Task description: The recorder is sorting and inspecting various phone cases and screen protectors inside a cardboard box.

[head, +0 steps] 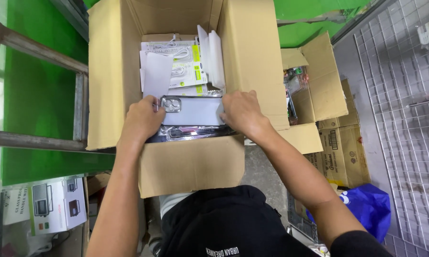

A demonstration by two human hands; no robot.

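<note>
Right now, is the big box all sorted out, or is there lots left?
The cardboard box is already open. Both hands, left and right, grip a phone case on the front stack. White cable packets behind lie untouched, so plenty is left inside.

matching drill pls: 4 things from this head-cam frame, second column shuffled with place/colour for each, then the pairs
Things:
1. phone case
2. cable packs
3. blue bag
4. small open carton

Places:
A. back of the big box, behind the case
B. floor, lower right
C. right of the big box
D. between left hand and right hand

Pairs: 1-D, 2-A, 3-B, 4-C
</note>
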